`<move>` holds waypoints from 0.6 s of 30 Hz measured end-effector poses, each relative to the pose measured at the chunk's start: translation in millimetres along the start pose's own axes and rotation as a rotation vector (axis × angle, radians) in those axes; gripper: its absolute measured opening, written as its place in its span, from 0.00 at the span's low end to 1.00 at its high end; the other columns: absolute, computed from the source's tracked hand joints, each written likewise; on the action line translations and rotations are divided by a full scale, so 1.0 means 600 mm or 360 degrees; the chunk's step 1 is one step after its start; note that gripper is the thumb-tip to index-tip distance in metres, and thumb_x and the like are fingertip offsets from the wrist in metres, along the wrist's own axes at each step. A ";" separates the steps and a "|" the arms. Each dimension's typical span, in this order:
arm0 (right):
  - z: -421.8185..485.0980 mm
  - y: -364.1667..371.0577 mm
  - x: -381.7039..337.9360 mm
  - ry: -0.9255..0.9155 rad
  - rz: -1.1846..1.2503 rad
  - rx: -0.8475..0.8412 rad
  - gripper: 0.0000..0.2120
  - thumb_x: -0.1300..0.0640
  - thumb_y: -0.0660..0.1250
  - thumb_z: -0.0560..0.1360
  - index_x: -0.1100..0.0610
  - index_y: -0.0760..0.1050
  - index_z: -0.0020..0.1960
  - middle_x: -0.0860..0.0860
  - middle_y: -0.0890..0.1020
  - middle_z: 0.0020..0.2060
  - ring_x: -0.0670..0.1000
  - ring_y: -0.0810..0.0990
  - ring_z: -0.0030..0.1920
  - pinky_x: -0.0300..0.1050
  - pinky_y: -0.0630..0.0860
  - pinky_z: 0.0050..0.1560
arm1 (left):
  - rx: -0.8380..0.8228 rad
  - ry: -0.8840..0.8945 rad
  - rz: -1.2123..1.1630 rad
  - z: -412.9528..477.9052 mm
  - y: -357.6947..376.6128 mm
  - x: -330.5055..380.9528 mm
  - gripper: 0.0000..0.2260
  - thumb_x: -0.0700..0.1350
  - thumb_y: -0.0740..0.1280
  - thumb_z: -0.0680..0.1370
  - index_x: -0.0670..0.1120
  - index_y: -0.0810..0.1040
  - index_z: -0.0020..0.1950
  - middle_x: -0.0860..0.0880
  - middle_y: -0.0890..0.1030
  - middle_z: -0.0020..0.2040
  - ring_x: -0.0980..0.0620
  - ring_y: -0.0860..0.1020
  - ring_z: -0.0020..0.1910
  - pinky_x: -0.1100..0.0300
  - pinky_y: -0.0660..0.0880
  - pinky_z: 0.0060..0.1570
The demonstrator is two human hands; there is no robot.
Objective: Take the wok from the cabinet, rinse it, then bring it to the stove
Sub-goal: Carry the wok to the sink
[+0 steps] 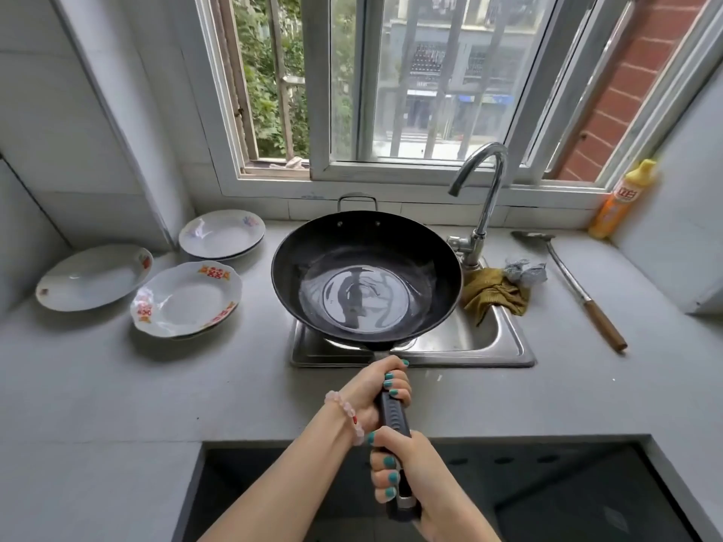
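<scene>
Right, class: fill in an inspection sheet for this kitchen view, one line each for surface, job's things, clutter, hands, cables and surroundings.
Surface: grey counter, sink set into it.
Job's things: wok held over the sink, water pooled in its bottom; tap behind it to the right, no water running.
Clutter: three plates on the left; cloth and scourer at the sink's edge; spatula and bottle on the right.
Hands: left hand and right hand each with a closed grip on the wok's handle, left nearer the bowl.
Cables: nothing seen.
Surroundings: window behind the sink, brick wall outside.
</scene>
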State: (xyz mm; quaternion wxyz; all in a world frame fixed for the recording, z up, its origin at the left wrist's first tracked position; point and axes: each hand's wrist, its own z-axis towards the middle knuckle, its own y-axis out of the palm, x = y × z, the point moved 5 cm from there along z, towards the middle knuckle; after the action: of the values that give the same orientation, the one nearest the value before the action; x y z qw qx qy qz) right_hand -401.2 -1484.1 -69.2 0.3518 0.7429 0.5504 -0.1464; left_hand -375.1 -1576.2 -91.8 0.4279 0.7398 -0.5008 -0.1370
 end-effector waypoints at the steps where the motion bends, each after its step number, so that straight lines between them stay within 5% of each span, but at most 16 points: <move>1: 0.002 -0.011 -0.005 0.0006 -0.0008 -0.0008 0.01 0.64 0.59 0.77 0.62 0.67 0.46 0.51 0.69 0.22 0.46 0.66 0.18 0.36 0.66 0.19 | 0.0010 0.0004 -0.0010 0.007 0.006 -0.002 0.20 0.38 0.59 0.78 0.46 0.62 0.26 0.53 0.64 0.18 0.58 0.62 0.14 0.68 0.62 0.15; 18: 0.014 -0.083 0.000 0.0069 0.0157 0.0045 0.08 0.66 0.59 0.75 0.61 0.66 0.37 0.52 0.66 0.22 0.46 0.64 0.18 0.35 0.63 0.19 | 0.0044 -0.0167 -0.0010 0.091 0.006 -0.056 0.21 0.38 0.58 0.78 0.46 0.61 0.25 0.52 0.63 0.18 0.57 0.62 0.14 0.68 0.62 0.14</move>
State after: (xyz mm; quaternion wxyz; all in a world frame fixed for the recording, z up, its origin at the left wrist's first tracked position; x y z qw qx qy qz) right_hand -445.9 -1482.4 -93.1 0.3359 0.7770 0.5185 -0.1206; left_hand -427.2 -1575.2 -129.0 0.3904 0.7390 -0.5221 -0.1700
